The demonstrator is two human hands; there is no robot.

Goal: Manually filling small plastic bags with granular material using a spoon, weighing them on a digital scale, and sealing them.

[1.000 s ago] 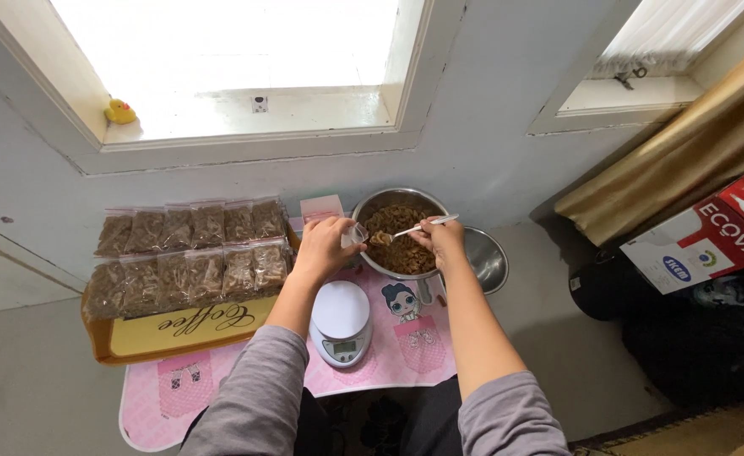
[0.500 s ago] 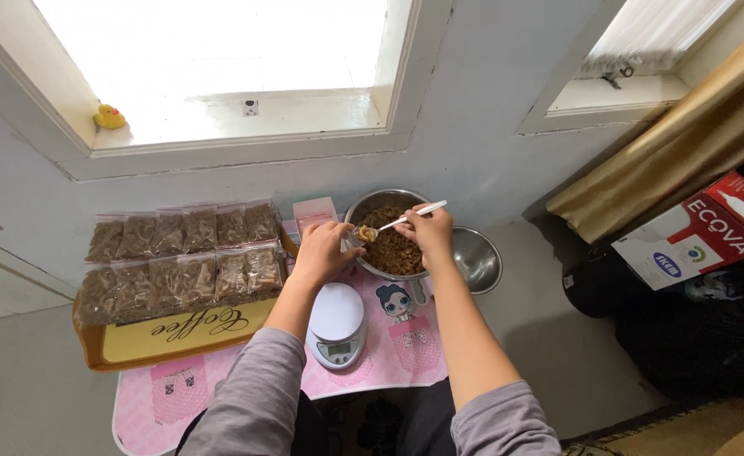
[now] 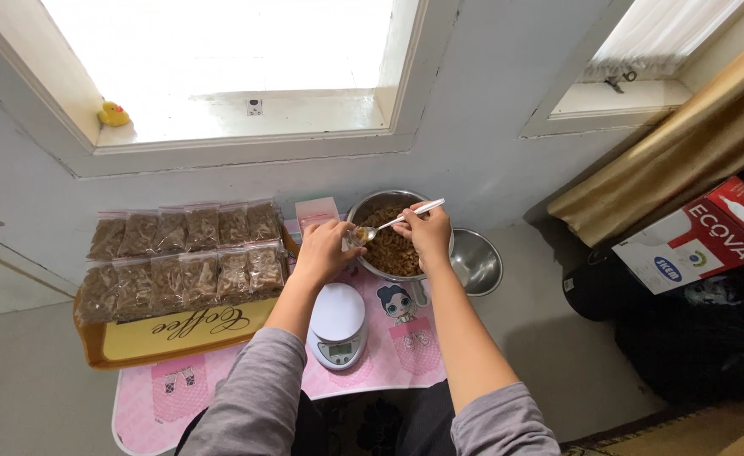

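As the head view looks down from above, the left hand [image 3: 323,250] is closed around a small clear plastic bag [image 3: 354,236], holding it at the near left rim of the steel bowl [image 3: 378,199]. The right hand [image 3: 429,231] pinches the pale handle of a spoon [image 3: 397,221], whose loaded tip rests at the mouth of the bag. The bowl contains brown, chunky food and stands at the far edge of a pink mat [image 3: 406,350] on the low surface. A second, empty steel bowl [image 3: 477,262] sits just beside it on the right, partly tucked under its rim.

Below the left hand, a white digital kitchen scale [image 3: 337,325] rests on the mat with nothing on its platform. A pink box [image 3: 315,209] stands against the wall, just left of the filled bowl. Further left, a yellow tray [image 3: 182,331] carries two rows of filled clear bags [image 3: 184,257] packed side by side, all holding the same brown contents.

A yellow toy duck [image 3: 114,113] sits on the window sill. At the far right, a red and white carton [image 3: 700,245] lies on dark bundles beside a gold curtain [image 3: 684,148]. Both forearms wear grey sleeves.
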